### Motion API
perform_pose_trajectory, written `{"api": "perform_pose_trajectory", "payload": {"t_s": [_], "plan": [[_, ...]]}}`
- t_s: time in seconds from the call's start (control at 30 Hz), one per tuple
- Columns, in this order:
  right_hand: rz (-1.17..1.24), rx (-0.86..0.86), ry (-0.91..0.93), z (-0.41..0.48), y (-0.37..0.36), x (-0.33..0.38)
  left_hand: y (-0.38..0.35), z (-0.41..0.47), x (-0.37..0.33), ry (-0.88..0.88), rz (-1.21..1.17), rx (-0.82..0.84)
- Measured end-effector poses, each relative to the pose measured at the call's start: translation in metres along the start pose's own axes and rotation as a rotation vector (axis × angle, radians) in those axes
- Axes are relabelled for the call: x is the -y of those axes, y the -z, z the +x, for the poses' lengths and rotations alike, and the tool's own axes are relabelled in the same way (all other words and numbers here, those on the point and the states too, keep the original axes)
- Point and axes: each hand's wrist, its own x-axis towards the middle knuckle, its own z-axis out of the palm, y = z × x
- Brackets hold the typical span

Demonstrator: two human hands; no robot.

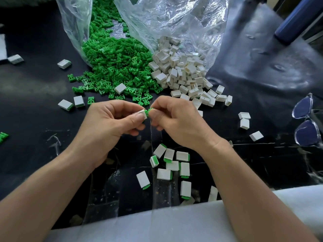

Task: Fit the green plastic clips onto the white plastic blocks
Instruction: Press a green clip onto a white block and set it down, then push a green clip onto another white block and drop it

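Observation:
My left hand pinches a white plastic block between thumb and fingers. My right hand pinches a green plastic clip whose end touches the block's open side. Behind the hands, a heap of green clips spills from a clear bag, and to its right a heap of white blocks spills from another. Several blocks with green clips fitted lie on the dark table between my forearms.
Clear-framed glasses lie at the right edge, and a dark blue cylinder stands at the back right. Loose white blocks are scattered right, and others left. The clear bags rise behind the heaps. A white sheet covers the near edge.

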Motion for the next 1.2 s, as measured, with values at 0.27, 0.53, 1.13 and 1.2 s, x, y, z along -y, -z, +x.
{"api": "perform_pose_trajectory", "payload": {"t_s": [0.27, 0.53, 1.13, 1.2], "plan": [[-0.021, -0.006, 0.054, -0.003, -0.002, 0.003, -0.001, -0.002, -0.001, -0.023, 0.022, 0.049], [0.028, -0.116, 0.119, -0.005, -0.007, 0.007, -0.006, -0.004, 0.0, -0.029, -0.147, 0.01], [-0.187, 0.051, 0.02, -0.007, 0.001, 0.011, -0.001, -0.002, -0.002, -0.01, 0.203, 0.145], [-0.185, 0.055, 0.02, -0.007, 0.001, 0.011, -0.001, -0.003, -0.001, -0.054, 0.291, 0.157]]}}
